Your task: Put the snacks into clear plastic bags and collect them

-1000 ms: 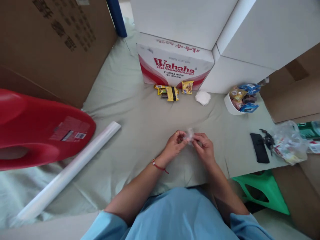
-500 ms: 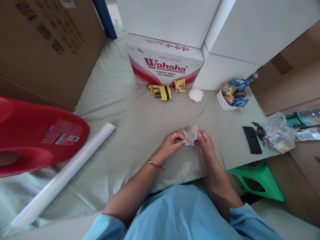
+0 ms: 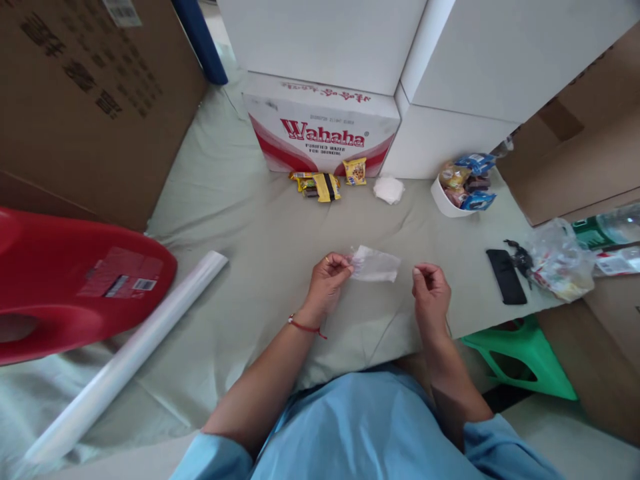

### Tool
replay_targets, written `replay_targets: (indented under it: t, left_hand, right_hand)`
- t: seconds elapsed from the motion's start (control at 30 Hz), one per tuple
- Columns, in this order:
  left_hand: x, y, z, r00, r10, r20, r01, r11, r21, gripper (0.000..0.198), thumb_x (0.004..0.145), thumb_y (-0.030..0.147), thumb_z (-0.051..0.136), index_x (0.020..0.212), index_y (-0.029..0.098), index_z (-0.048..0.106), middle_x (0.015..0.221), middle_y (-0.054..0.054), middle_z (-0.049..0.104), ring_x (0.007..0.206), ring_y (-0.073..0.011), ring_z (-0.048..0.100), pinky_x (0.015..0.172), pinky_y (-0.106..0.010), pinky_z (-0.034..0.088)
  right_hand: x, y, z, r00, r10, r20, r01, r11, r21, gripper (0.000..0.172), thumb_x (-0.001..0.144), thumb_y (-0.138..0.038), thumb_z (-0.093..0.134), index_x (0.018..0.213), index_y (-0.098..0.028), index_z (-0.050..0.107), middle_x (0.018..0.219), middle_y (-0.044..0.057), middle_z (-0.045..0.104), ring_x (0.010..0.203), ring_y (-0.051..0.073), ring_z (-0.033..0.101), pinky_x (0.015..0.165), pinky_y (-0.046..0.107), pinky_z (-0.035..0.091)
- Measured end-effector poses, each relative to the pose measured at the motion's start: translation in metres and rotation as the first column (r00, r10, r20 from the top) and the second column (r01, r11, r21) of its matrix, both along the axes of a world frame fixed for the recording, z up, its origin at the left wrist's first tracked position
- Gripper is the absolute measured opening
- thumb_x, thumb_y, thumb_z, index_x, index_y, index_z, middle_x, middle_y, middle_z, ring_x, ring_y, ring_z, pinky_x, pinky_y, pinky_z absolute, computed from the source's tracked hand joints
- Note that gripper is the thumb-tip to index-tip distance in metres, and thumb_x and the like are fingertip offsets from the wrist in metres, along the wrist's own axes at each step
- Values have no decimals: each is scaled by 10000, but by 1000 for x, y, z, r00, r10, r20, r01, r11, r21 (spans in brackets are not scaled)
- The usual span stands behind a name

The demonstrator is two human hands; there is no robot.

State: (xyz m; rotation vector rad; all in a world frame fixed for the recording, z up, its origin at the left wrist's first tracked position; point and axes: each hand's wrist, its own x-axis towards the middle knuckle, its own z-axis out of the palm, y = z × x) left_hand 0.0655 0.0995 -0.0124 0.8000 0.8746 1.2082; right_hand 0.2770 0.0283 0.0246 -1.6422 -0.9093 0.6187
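Note:
My left hand [image 3: 327, 277] pinches one end of a small clear plastic bag [image 3: 375, 265], which hangs out flat to the right above the pale green cloth [image 3: 260, 227]. A red string sits on that wrist. My right hand [image 3: 430, 293] is a short way to the right of the bag, apart from it, with its fingers curled and the fingertips pressed together on nothing that I can see.
Snack packets [image 3: 325, 183] and a white wad [image 3: 389, 189] lie before a Wahaha box [image 3: 320, 127]. A white bowl [image 3: 445, 200] of snacks, a black phone [image 3: 506, 276] and a plastic bag [image 3: 557, 267] sit right. A clear film roll [image 3: 125, 360] and red stool [image 3: 75, 280] lie left.
My hands were together working the crumpled bag. The bag has been drawn out flat, and my right hand has let go and moved off to the right.

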Motion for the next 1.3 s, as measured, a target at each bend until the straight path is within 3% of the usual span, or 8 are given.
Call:
replay_targets:
  t: [0.13,0.23,0.4,0.53,0.67,0.93,1.1,1.3]
  left_hand:
    - [0,-7,6,997,-60,-55,67,990,122,284,754,340,855,745,202,606,1057,-64,732,1034,-176,667,956,-330,488]
    - [-3,-11,13,982,-146,-120,168,965,200,232,804,317,800,714,197,623,1122,-90,727,1071,-199,664,996,-363,483]
    - [-5,-14,17,978,-211,0,209,969,134,284,820,459,760,812,207,628,1167,-108,707,1097,-252,658,891,-371,530]
    - [-3,-10,12,990,-129,-55,129,992,4,436,903,642,664,861,208,640,924,-45,667,816,-176,626,690,-298,510]
    - [-3,-6,8,955,-205,-216,212,977,11,429,795,585,822,790,189,657,676,30,582,624,-112,508,629,-261,424]
    - [-4,-1,8,989,-151,-9,150,988,-47,344,747,453,845,766,192,621,694,36,582,675,-108,517,693,-258,426]
    - [-5,0,14,979,-141,146,156,983,-98,282,697,328,809,758,209,560,749,36,584,689,-108,527,680,-252,430]
    - [-7,-2,23,949,-159,272,206,967,-153,234,636,245,790,701,195,572,674,56,537,604,-79,482,603,-216,397]
  right_hand:
    - [-31,12,3,961,260,-97,-269,958,-101,346,887,-568,712,1012,-245,693,830,13,665,671,156,554,558,268,423]
    - [-50,27,-4,933,329,-143,-342,937,-72,402,786,-481,817,1089,-259,674,952,23,707,760,172,619,604,272,479]
    - [-53,33,-7,904,426,-39,-428,904,-27,133,897,-368,671,947,-256,722,844,17,694,730,173,617,673,298,513]
    - [-47,27,0,828,476,295,-498,867,-1,211,945,-281,584,963,-299,793,955,57,731,903,218,682,833,361,548]
    - [-45,24,1,778,529,338,-559,829,-11,229,964,-296,584,995,-323,809,984,58,767,942,236,699,873,392,552]
    - [-28,25,-5,941,302,-153,-306,952,-2,168,854,-415,751,930,-268,779,795,-3,704,706,164,600,703,305,497]
    - [-5,22,-8,882,156,-444,-205,977,-64,243,739,-432,790,849,-240,689,794,-14,678,647,138,549,585,261,448]
    - [4,18,-6,745,205,-635,-320,945,-71,473,819,-650,751,1056,-242,729,967,51,750,840,189,689,685,292,555]
